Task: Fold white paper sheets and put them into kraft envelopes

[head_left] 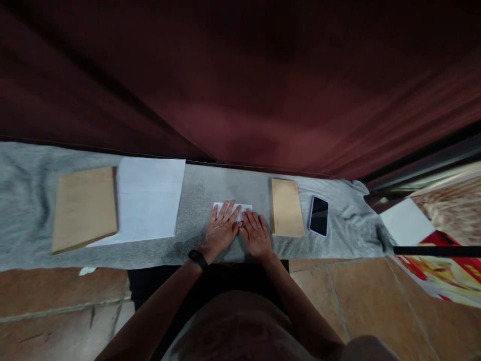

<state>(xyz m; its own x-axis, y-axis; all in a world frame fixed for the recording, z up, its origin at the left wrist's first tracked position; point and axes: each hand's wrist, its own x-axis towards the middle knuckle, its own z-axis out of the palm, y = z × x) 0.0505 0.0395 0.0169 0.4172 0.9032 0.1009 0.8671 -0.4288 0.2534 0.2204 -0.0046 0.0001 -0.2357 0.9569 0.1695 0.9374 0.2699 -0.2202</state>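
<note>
1. Two hands, both palms down: left hand (221,231), right hand (257,236). Left fingers fanned wide, right fingers slightly spread; nothing pinched.
2. One small white paper (246,206), under both hands' fingers, mid-worktop; layers can't be counted.
3. One large white sheet pile (150,198), left side, sheet count unclear.
4. Two brown paper stacks: wide stack (85,208) overlapping the pile's left edge, narrow stack (287,206) right of hands.
5. One phone (319,216), just beside narrow stack.
6. One grey cloth (197,200) covering worktop.
</note>
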